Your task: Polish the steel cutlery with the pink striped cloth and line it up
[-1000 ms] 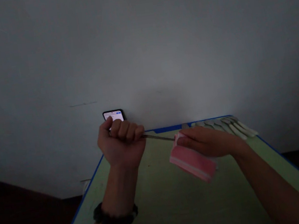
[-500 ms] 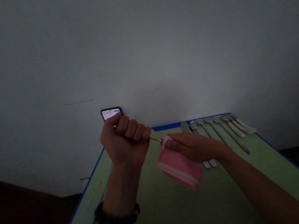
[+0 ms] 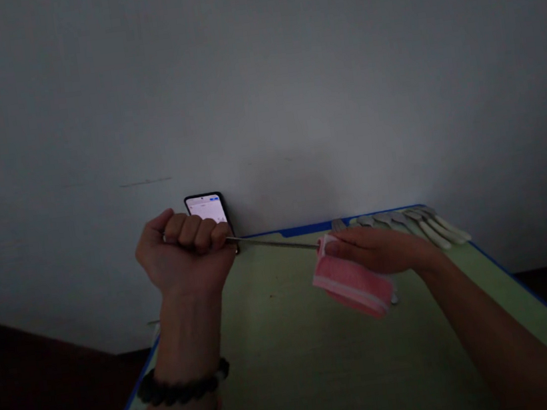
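Note:
My left hand is closed in a fist around one end of a thin metal utensil, whose head is hidden, so its exact kind cannot be told. The bare shaft runs rightward from the fist. At its other end, my right hand pinches a folded pink cloth with white stripes around the metal. Both hands are raised over the pale green table. The cloth's lower part hangs loose beneath my right fingers.
A lit phone leans against the wall behind my left hand. Along the table's back right lie several metal spoons, a fork and white-handled cutlery. Blue edging borders the table, which stands against a grey wall.
My hands have drawn apart: the left fist has moved left, the right hand with the cloth to the right. Much more of the metal shaft shows between them.

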A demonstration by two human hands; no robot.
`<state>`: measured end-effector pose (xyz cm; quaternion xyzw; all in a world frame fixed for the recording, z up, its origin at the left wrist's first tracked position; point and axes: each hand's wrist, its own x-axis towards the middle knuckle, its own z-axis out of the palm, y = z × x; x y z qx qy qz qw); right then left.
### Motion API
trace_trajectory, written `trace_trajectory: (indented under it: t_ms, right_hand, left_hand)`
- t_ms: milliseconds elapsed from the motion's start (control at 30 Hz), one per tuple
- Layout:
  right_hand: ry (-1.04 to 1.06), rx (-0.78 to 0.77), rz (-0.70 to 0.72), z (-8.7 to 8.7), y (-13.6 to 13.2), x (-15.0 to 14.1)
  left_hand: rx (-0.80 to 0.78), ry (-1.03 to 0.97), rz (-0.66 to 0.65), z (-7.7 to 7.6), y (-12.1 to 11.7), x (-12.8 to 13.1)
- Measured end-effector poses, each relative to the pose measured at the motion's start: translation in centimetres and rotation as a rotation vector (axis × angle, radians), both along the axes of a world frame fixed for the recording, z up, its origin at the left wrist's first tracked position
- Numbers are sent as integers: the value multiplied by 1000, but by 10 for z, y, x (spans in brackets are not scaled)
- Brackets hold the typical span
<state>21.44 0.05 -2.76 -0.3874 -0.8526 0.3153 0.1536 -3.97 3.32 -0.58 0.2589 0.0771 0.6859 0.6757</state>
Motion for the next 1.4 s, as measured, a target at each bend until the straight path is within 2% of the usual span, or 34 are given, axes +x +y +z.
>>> trace_trajectory:
  t_ms: [133, 233, 400, 600, 733, 1000, 1133, 1400]
  right_hand:
    - [-82, 67, -122, 1, 2, 6]
    - [-131, 161, -145, -1, 2, 6]
    - [-232, 299, -182, -4, 0, 0]
    - [-265, 364, -106, -5, -3, -18]
    - [-235, 358, -113, -7, -5, -25]
    - [-270, 407, -114, -19, -5, -37]
    - [-234, 399, -128, -27, 0, -43]
    - [-161, 259, -93, -31, 10, -32]
  left_hand:
    - [-51, -16, 69, -3, 1, 8]
    - [-107, -27, 110, -4, -1, 18]
    - [-104, -21, 132, -3, -5, 25]
    - [-88, 8, 96, -3, -8, 34]
    - [-97, 15, 64, -5, -14, 50]
    - [-198, 48, -28, -22, -20, 84]
    - [-230, 59, -17, -24, -12, 74]
    - [-213, 5, 82, -17, 6, 28]
